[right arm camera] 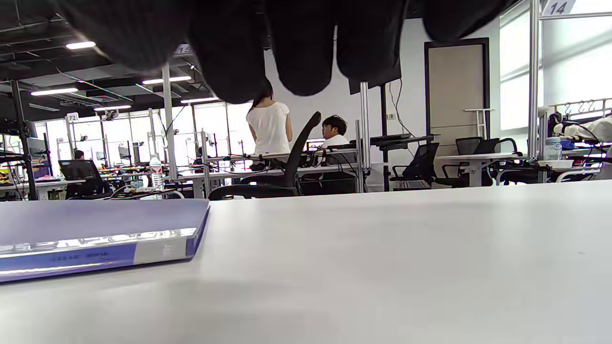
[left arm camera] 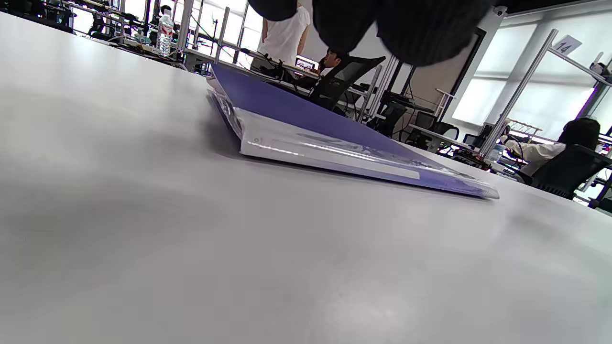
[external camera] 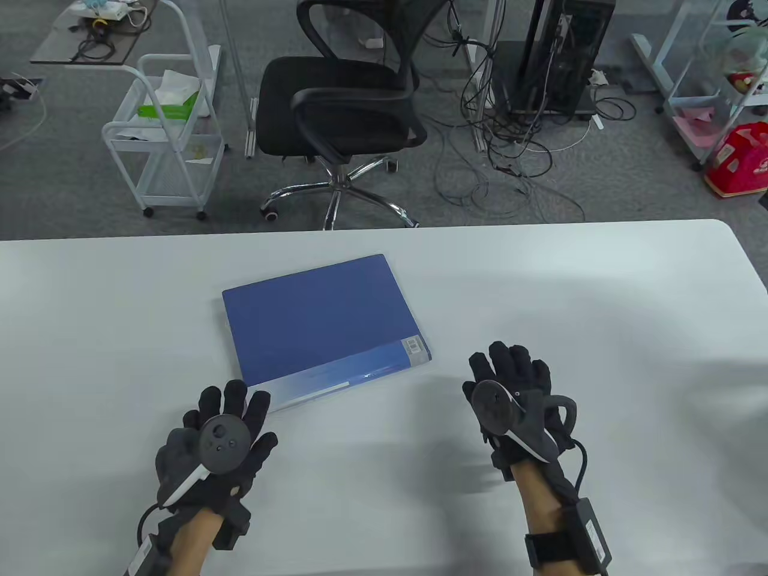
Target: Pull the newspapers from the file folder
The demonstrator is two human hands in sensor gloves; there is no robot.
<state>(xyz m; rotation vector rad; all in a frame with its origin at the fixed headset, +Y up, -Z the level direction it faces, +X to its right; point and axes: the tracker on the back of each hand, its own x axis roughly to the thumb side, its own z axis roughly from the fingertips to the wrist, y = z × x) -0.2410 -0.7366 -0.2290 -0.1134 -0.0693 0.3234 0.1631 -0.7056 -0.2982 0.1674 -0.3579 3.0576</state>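
Note:
A closed blue file folder [external camera: 321,321] lies flat on the white table [external camera: 600,288], its spine toward me. It also shows in the left wrist view [left arm camera: 306,129] and the right wrist view [right arm camera: 95,229]. No newspaper shows; the folder's contents are hidden. My left hand [external camera: 231,414] hovers palm down, fingers spread, just at the folder's near left corner, holding nothing. My right hand [external camera: 510,372] is open to the right of the folder, apart from it, holding nothing. Gloved fingertips [right arm camera: 301,62] hang in at the top of each wrist view.
A black office chair [external camera: 342,102] stands beyond the table's far edge. A white wire cart [external camera: 165,132] stands at the far left, and cables and a computer tower [external camera: 564,54] at the far right. Bare table surface lies around the folder.

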